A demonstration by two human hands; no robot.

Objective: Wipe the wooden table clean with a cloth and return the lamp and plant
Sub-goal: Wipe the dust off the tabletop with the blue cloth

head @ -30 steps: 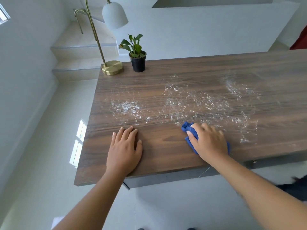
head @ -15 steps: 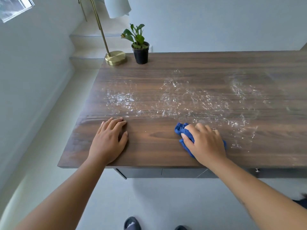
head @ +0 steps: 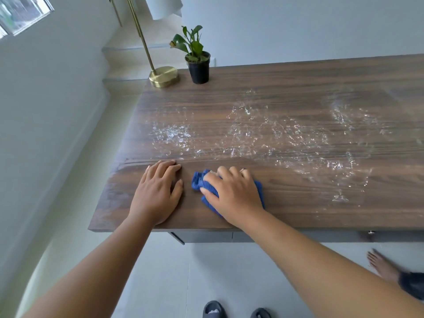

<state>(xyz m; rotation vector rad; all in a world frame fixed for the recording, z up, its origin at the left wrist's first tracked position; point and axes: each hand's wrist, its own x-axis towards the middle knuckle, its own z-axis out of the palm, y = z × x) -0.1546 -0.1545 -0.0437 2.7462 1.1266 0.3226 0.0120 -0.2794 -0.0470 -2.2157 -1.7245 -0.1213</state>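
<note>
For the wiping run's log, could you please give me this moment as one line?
right hand pressing blue cloth on wooden table | left hand flat, empty | white residue remains | brass lamp, potted plant at far corner

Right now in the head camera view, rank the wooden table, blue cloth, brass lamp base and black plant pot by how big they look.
1. wooden table, by far.
2. blue cloth, though the right hand hides much of it.
3 and 4. brass lamp base and black plant pot: they look alike, so no ranking.
</note>
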